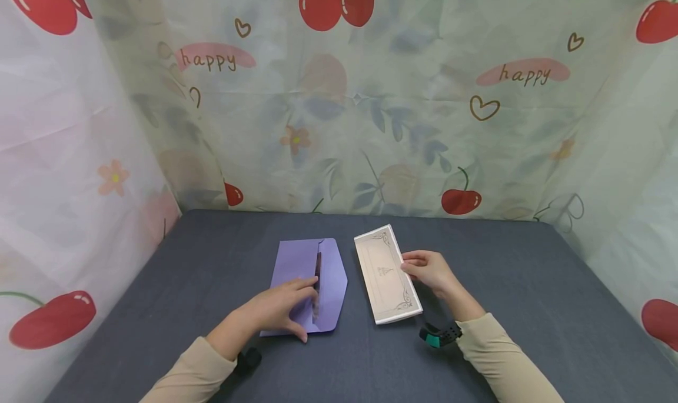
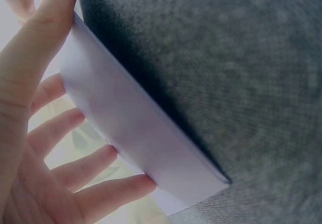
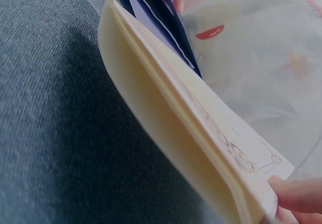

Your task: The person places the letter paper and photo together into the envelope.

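A purple envelope [image 1: 294, 262] lies on the table left of the middle, its pointed flap folded out to the right and a dark slit showing along its mouth. My left hand [image 1: 281, 306] rests on it, fingers spread at the slit and thumb by the near edge. In the left wrist view, fairly straight fingertips touch the envelope [image 2: 121, 108]. With its fingers at the right long edge, my right hand [image 1: 431, 273] pinches a folded cream card [image 1: 378, 273] printed with corner scrolls. The right wrist view shows the card's layers [image 3: 166, 113] parted along one side.
A dark grey cloth covers the table [image 1: 477, 250]. Behind and at both sides hangs a light curtain [image 1: 360, 156] with cherries, flowers and the word "happy". Dark bands [image 1: 441, 334] sit at my wrists.
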